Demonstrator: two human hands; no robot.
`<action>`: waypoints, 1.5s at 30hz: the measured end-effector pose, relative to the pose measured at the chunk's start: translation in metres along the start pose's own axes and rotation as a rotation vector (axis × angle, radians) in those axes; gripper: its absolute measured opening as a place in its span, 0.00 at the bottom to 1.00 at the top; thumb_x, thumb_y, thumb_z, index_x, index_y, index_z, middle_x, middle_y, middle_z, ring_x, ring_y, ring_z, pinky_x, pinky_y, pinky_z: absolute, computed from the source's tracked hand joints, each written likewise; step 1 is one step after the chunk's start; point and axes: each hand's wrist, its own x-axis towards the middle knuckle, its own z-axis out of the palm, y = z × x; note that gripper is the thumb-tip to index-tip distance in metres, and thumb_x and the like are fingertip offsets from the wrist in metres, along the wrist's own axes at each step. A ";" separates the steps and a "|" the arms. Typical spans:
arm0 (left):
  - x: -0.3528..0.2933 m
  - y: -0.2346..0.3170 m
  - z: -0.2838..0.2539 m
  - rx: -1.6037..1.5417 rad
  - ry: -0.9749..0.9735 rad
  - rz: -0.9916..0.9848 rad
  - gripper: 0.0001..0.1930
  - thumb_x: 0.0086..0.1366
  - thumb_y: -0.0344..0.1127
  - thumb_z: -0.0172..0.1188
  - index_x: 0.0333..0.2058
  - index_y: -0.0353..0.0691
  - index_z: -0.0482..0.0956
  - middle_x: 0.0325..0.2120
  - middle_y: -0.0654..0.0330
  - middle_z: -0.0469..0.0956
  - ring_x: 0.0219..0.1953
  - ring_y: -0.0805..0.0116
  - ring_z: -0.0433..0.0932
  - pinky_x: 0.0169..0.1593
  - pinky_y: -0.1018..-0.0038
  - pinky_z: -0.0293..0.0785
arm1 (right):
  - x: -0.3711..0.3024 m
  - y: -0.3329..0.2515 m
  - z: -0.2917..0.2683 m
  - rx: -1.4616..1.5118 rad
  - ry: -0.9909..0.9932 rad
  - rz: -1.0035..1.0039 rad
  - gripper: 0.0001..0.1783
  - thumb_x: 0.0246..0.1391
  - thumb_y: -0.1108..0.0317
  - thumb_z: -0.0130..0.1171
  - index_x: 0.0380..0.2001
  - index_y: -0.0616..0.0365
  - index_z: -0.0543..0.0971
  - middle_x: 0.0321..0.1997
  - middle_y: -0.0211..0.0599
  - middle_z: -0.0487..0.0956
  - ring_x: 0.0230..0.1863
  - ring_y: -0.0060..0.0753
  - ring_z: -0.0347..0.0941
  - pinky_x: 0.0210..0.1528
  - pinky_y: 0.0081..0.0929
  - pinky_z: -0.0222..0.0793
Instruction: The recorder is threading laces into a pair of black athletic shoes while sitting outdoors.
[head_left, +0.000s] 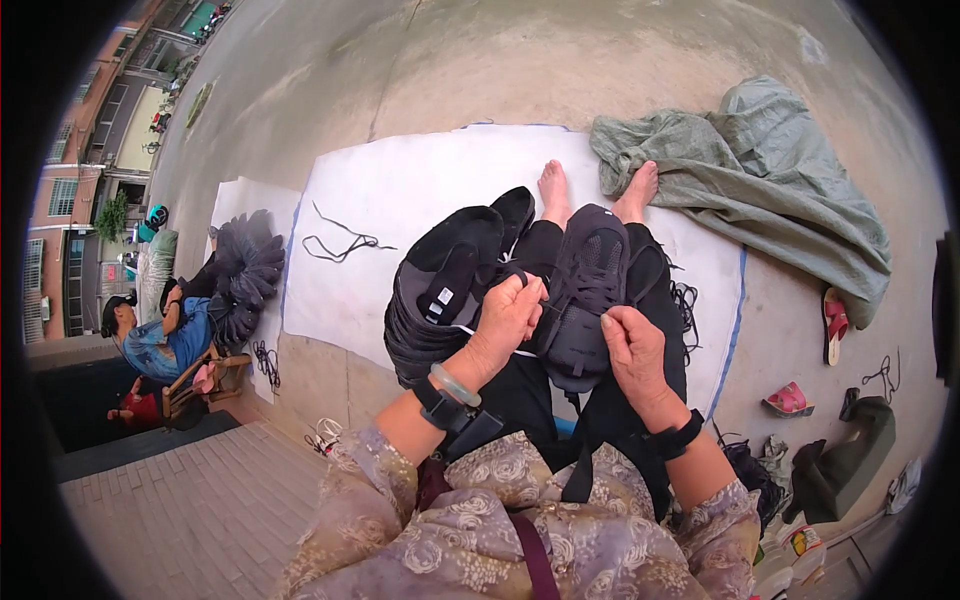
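A black lace-up shoe (585,285) lies across my lap, its mesh toe pointing away from me and its laces partly threaded. At its left side, my left hand (508,318) is closed, pinching a black shoelace between thumb and fingers. My right hand (636,352) is at the shoe's right edge, thumb and forefinger pressed together on a thin dark lace, mostly hidden by the fingertips. Just left of my hands, a nested stack of black shoes (440,300) rests against my leg; a white label shows inside the top one.
A white sheet (350,185) lies under my bare feet, with a loose black lace (340,243) on it. More laces (687,315) hang by my right leg. Right are a grey-green tarp (780,180) and red slippers (788,400). A person in blue (170,335) sits left, near stacked black shoes (245,270).
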 end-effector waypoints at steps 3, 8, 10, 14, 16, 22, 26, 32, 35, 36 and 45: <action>-0.005 -0.002 0.001 0.012 -0.052 0.077 0.10 0.68 0.39 0.46 0.30 0.42 0.72 0.16 0.72 0.64 0.17 0.86 0.61 0.20 0.87 0.60 | -0.002 -0.015 0.012 0.266 -0.355 0.330 0.11 0.57 0.64 0.52 0.35 0.62 0.75 0.19 0.39 0.74 0.19 0.29 0.71 0.23 0.26 0.66; -0.006 -0.008 -0.001 -0.044 -0.115 0.068 0.09 0.68 0.38 0.46 0.31 0.43 0.72 0.16 0.72 0.65 0.18 0.85 0.62 0.21 0.87 0.61 | -0.007 -0.019 0.032 0.195 -0.390 0.251 0.10 0.59 0.66 0.50 0.31 0.62 0.73 0.18 0.32 0.71 0.17 0.21 0.66 0.20 0.20 0.62; -0.008 -0.012 -0.002 -0.112 -0.121 0.026 0.09 0.68 0.38 0.47 0.32 0.42 0.72 0.16 0.71 0.66 0.17 0.85 0.63 0.21 0.87 0.62 | -0.008 -0.017 0.034 0.176 -0.375 0.231 0.10 0.60 0.66 0.48 0.30 0.61 0.73 0.17 0.25 0.69 0.16 0.13 0.62 0.17 0.14 0.59; -0.009 -0.018 -0.009 -0.299 -0.185 -0.081 0.09 0.67 0.39 0.49 0.32 0.41 0.73 0.16 0.69 0.69 0.16 0.83 0.67 0.19 0.86 0.63 | -0.007 -0.015 0.032 0.099 -0.365 0.149 0.10 0.57 0.68 0.51 0.26 0.62 0.72 0.17 0.35 0.69 0.18 0.27 0.64 0.21 0.23 0.60; -0.007 -0.021 -0.011 -0.242 -0.202 -0.107 0.09 0.66 0.39 0.51 0.31 0.40 0.73 0.16 0.68 0.70 0.15 0.83 0.67 0.19 0.86 0.62 | -0.006 -0.016 0.031 0.057 -0.369 0.158 0.09 0.55 0.69 0.52 0.25 0.63 0.71 0.18 0.44 0.70 0.20 0.41 0.68 0.25 0.30 0.63; 0.000 -0.030 -0.007 -0.136 -0.176 -0.103 0.09 0.63 0.36 0.56 0.27 0.38 0.73 0.16 0.67 0.71 0.14 0.83 0.66 0.17 0.86 0.61 | -0.004 -0.016 0.031 0.025 -0.413 0.151 0.10 0.55 0.69 0.52 0.24 0.64 0.71 0.17 0.42 0.68 0.19 0.35 0.66 0.23 0.29 0.62; 0.016 -0.037 0.003 -0.078 0.077 0.035 0.10 0.60 0.34 0.57 0.24 0.36 0.73 0.13 0.66 0.70 0.12 0.82 0.66 0.15 0.83 0.60 | -0.003 -0.012 0.023 0.113 -0.332 0.342 0.11 0.57 0.68 0.52 0.23 0.63 0.72 0.16 0.31 0.68 0.19 0.19 0.64 0.22 0.21 0.60; 0.031 -0.051 0.012 0.084 0.205 0.160 0.11 0.58 0.33 0.59 0.22 0.33 0.73 0.12 0.63 0.70 0.15 0.81 0.64 0.19 0.77 0.62 | -0.001 -0.007 0.010 0.255 -0.213 0.503 0.12 0.58 0.67 0.51 0.23 0.62 0.73 0.17 0.23 0.68 0.20 0.13 0.62 0.22 0.15 0.58; 0.032 -0.052 0.013 0.161 0.234 0.211 0.11 0.57 0.33 0.60 0.21 0.32 0.73 0.12 0.59 0.71 0.16 0.77 0.66 0.21 0.74 0.64 | -0.002 -0.005 0.008 0.251 -0.202 0.499 0.12 0.58 0.67 0.51 0.23 0.62 0.74 0.17 0.23 0.68 0.20 0.13 0.61 0.22 0.14 0.57; 0.031 -0.052 0.013 0.196 0.248 0.205 0.10 0.56 0.33 0.60 0.22 0.32 0.73 0.13 0.56 0.71 0.16 0.75 0.68 0.22 0.72 0.65 | -0.002 -0.004 0.008 0.282 -0.192 0.515 0.12 0.58 0.67 0.51 0.23 0.61 0.74 0.18 0.23 0.68 0.20 0.12 0.61 0.22 0.14 0.57; 0.027 -0.042 0.013 0.634 0.245 0.351 0.15 0.53 0.42 0.61 0.21 0.37 0.70 0.15 0.52 0.73 0.21 0.50 0.74 0.26 0.62 0.68 | -0.005 -0.005 0.010 0.139 -0.119 0.379 0.08 0.55 0.68 0.55 0.24 0.60 0.74 0.17 0.25 0.67 0.20 0.14 0.62 0.22 0.15 0.58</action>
